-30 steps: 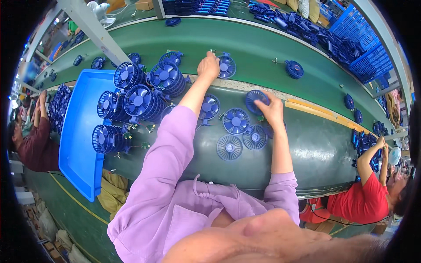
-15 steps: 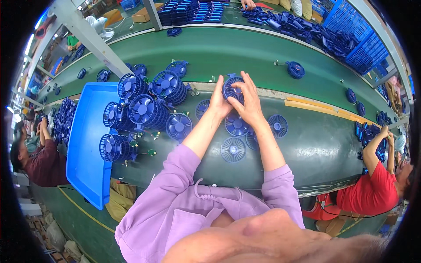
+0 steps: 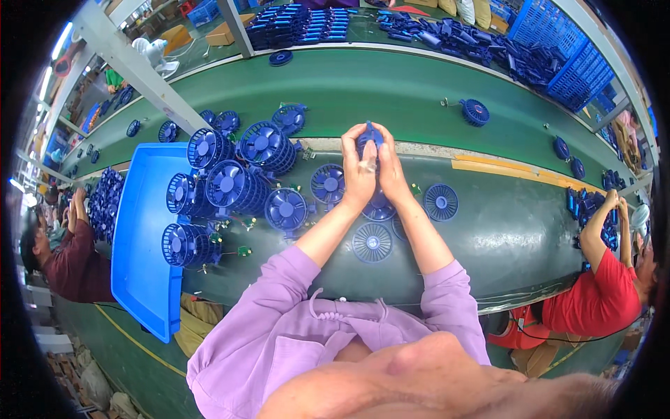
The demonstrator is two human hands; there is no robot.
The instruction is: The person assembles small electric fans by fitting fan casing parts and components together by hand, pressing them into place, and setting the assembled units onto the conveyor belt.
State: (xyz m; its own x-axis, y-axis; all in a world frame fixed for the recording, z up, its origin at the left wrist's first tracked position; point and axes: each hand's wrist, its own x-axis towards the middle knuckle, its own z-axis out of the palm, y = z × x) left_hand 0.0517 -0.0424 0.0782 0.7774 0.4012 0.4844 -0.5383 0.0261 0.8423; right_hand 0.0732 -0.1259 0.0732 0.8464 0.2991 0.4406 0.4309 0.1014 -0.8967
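Observation:
A round blue fan housing (image 3: 370, 136) stands edge-on between my palms, over the far edge of the dark green bench. My left hand (image 3: 359, 171) wraps one side of it and my right hand (image 3: 392, 171) the other, both closed, hiding most of the part. Under my wrists lies another blue fan housing (image 3: 378, 209), partly covered. A flat round grille (image 3: 372, 242) rests nearer to me, and a second grille (image 3: 441, 202) lies to the right of my right forearm. Left of my hands sit single fan housings with blades (image 3: 328, 184).
Stacked fan housings (image 3: 230, 183) with small green circuit boards stand left, beside a blue tray (image 3: 143, 237). Beyond the bench runs a green conveyor (image 3: 377, 84) carrying scattered fan parts. A slanting metal post (image 3: 150, 73) rises at the left. Co-workers sit on both sides.
My hands have closed in on the fan housing, palms drawing together. Its grille face, visible before, is now turned edge-on and mostly covered.

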